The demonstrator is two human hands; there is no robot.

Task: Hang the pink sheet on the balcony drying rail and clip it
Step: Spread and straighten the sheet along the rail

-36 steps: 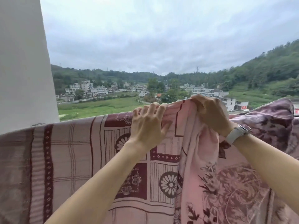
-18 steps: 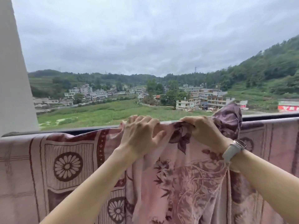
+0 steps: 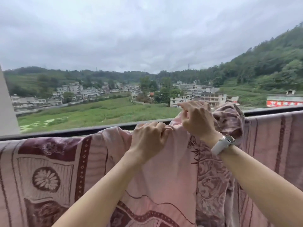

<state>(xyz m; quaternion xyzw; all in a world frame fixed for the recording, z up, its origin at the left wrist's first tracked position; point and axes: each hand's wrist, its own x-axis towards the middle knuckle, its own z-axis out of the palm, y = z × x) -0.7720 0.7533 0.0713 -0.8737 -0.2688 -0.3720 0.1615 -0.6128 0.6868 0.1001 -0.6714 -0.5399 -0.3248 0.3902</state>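
The pink sheet [image 3: 54,169], printed with maroon squares and flowers, hangs over the dark balcony rail [image 3: 68,131] across the whole width. My left hand [image 3: 148,140] grips a bunched fold of the sheet at its top edge, right on the rail. My right hand [image 3: 196,119], with a white watch on the wrist, pinches the fabric just above and to the right, lifting a peak of it. A crumpled lump of the sheet [image 3: 229,118] rises behind my right hand. No clip is visible.
A white wall [image 3: 6,112] stands at the far left edge. Beyond the rail lie a green field, a village and wooded hills far below. The rail continues bare to the right [image 3: 275,110] above the sheet.
The view has swung further right and my hands slid right along the rail. My left hand now clenches a fold; my right hand has lifted, fingers pinching the fabric higher.
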